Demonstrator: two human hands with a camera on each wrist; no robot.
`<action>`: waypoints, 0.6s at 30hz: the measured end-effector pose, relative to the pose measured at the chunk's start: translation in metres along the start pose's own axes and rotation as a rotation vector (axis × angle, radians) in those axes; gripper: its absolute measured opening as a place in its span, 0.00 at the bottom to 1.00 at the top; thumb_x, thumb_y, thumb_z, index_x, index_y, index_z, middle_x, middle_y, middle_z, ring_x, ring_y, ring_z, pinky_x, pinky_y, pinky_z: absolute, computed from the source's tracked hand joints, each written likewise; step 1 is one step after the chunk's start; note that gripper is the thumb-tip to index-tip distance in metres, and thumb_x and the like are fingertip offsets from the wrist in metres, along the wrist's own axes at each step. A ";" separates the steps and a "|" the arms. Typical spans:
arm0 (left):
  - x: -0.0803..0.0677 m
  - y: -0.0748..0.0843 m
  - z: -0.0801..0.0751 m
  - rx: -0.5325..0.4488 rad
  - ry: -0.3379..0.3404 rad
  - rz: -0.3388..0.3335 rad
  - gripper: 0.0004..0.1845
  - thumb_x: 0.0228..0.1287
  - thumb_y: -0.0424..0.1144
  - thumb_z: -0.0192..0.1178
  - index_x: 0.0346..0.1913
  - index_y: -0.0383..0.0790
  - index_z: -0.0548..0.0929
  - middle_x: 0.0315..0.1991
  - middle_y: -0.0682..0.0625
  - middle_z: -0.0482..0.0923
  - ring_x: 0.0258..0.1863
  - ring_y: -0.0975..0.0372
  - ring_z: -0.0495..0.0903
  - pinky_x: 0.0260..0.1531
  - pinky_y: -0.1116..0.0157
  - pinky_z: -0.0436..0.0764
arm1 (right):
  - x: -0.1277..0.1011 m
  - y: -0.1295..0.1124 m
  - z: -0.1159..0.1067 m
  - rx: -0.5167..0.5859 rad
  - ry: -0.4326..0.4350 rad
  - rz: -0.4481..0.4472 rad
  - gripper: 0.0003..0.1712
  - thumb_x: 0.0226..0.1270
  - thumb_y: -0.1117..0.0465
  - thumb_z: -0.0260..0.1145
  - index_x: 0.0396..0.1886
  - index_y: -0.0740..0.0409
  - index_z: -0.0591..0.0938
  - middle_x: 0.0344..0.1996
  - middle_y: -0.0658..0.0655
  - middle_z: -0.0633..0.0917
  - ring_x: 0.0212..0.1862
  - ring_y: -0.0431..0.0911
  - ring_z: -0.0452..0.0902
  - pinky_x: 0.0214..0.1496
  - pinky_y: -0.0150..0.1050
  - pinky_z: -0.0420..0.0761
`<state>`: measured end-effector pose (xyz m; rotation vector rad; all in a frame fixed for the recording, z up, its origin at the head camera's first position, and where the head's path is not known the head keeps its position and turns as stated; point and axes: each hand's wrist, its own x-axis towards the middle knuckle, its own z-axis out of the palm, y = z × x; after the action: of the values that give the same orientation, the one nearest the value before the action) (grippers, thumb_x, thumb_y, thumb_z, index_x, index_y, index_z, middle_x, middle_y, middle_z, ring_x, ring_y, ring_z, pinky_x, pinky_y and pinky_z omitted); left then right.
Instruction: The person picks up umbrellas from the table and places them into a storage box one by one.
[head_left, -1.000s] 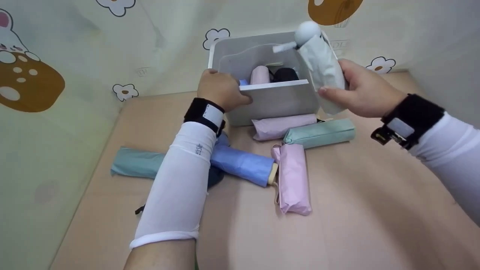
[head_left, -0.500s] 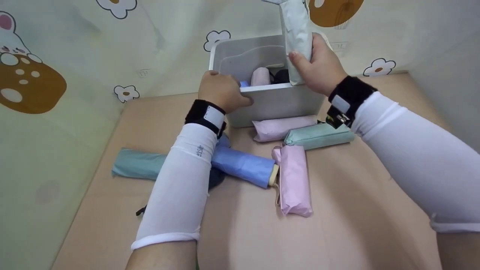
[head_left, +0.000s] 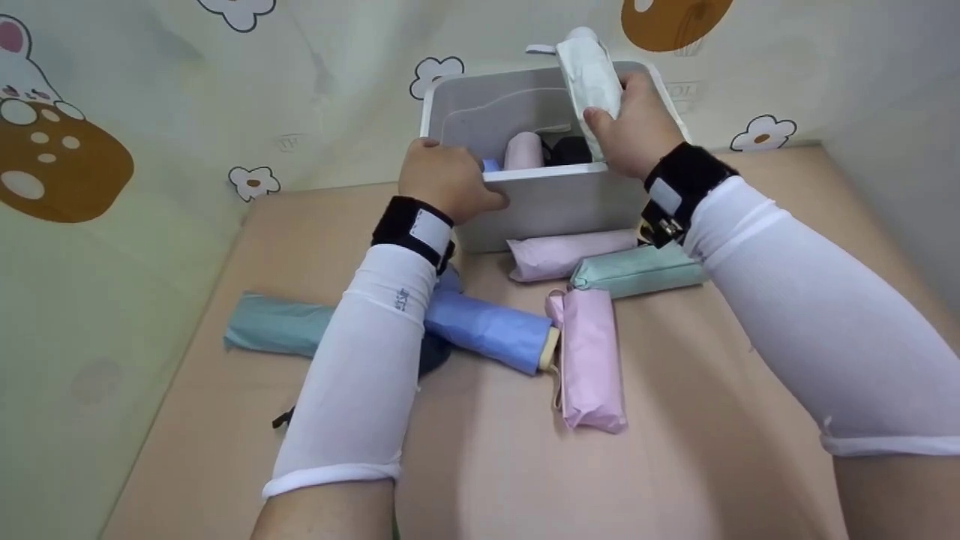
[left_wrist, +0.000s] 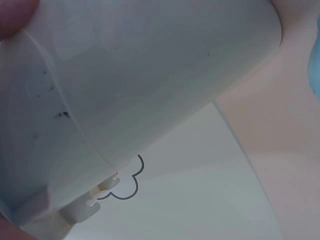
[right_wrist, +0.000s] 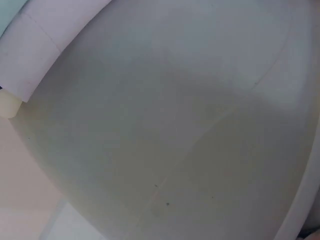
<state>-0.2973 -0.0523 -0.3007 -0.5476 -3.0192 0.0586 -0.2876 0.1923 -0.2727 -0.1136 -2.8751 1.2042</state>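
White umbrella (head_left: 591, 79) lowered, five lying outside bin (head_left: 555, 202)

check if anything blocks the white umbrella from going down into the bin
Nothing visible does. The right hand holds the white umbrella upright over the bin's right side; the pink umbrella and black umbrella inside stand just left of it.

One white bin (head_left: 559, 202), six folded umbrellas on the surface (head_left: 675, 420), three more inside the bin, and one white umbrella (head_left: 589, 75) held above it.
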 end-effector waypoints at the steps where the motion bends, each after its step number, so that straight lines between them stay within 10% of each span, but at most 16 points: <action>1: 0.000 0.000 0.000 -0.001 0.001 0.001 0.24 0.58 0.64 0.61 0.28 0.45 0.86 0.26 0.51 0.84 0.41 0.54 0.86 0.75 0.48 0.66 | 0.000 0.000 0.000 -0.008 -0.005 -0.002 0.41 0.83 0.46 0.51 0.83 0.59 0.49 0.77 0.64 0.66 0.72 0.52 0.68 0.77 0.48 0.70; 18: 0.001 0.000 -0.001 0.001 -0.013 0.006 0.24 0.58 0.65 0.61 0.23 0.46 0.80 0.25 0.52 0.83 0.41 0.54 0.86 0.75 0.49 0.65 | 0.004 0.000 -0.001 -0.195 -0.093 0.018 0.40 0.83 0.47 0.44 0.83 0.62 0.47 0.76 0.70 0.69 0.68 0.59 0.72 0.74 0.55 0.71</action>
<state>-0.2979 -0.0524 -0.2999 -0.5579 -3.0301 0.0645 -0.2915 0.1931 -0.2717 -0.0894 -3.0735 0.9526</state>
